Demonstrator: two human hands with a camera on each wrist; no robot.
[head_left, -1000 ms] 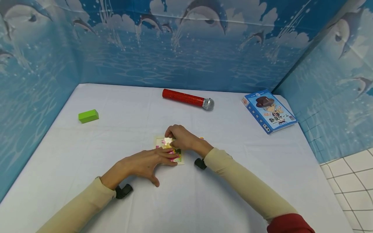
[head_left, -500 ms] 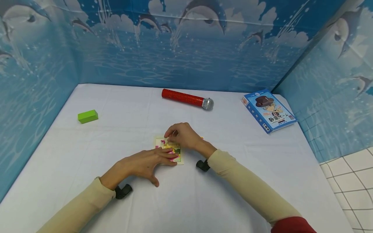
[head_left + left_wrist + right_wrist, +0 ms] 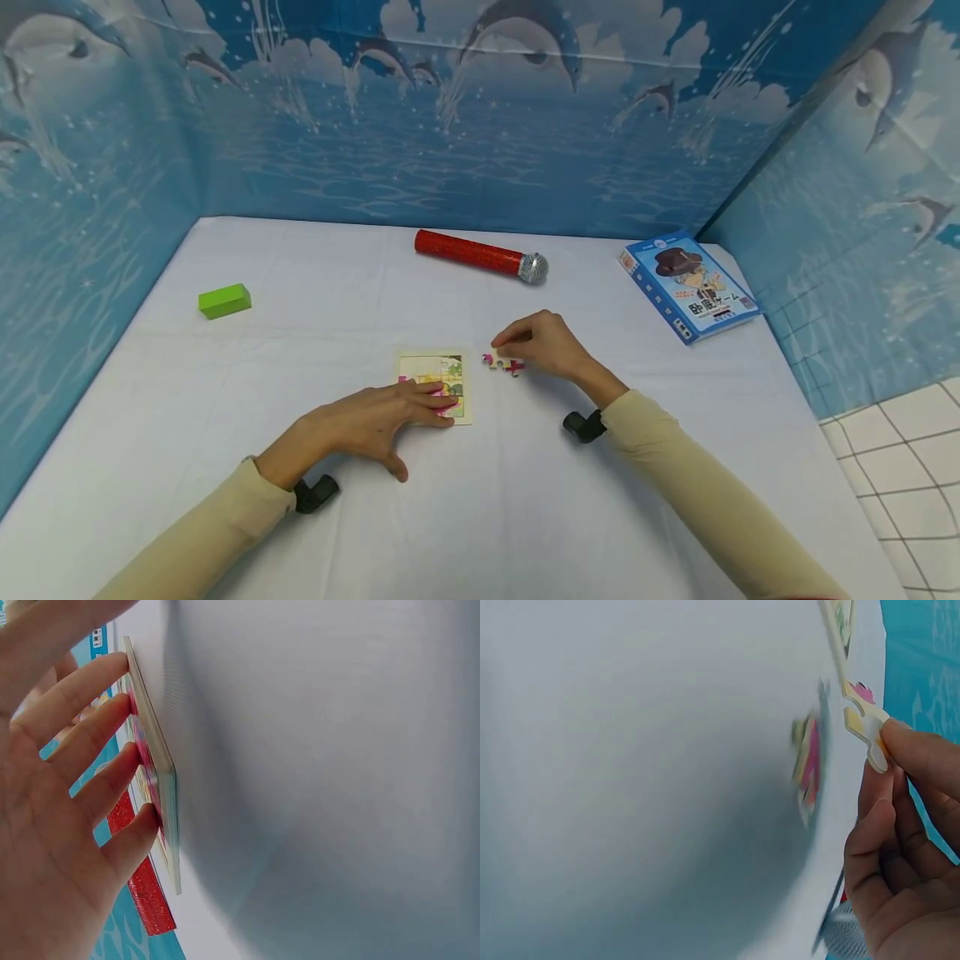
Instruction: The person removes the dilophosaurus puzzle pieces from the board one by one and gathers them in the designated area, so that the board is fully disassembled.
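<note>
My left hand (image 3: pixel 375 421) rests on a small jigsaw puzzle board (image 3: pixel 467 400), its fingers (image 3: pixel 94 735) nearly straight across the coloured pieces. They cover part of the board's lower left; its upper left area shows pale and bare. To the right of the board, my right hand (image 3: pixel 551 348) pinches a jigsaw puzzle piece (image 3: pixel 866 731) between thumb and fingers. Just above the tablecloth this piece hangs, pale on the side seen in the right wrist view. Beside it, a loose pink and cream puzzle piece (image 3: pixel 808 757) lies on the cloth, blurred.
A red microphone (image 3: pixel 480 253) lies behind the board on the white tablecloth (image 3: pixel 337 325). At the left is a green block (image 3: pixel 225 301). A blue game box (image 3: pixel 690 287) lies at the back right. Dolphin-print curtains (image 3: pixel 375 167) enclose the table's back and sides.
My right hand has lifted a puzzle piece off the board and moved right with it, uncovering the board's upper part and the loose piece. My left hand has stayed in place.
</note>
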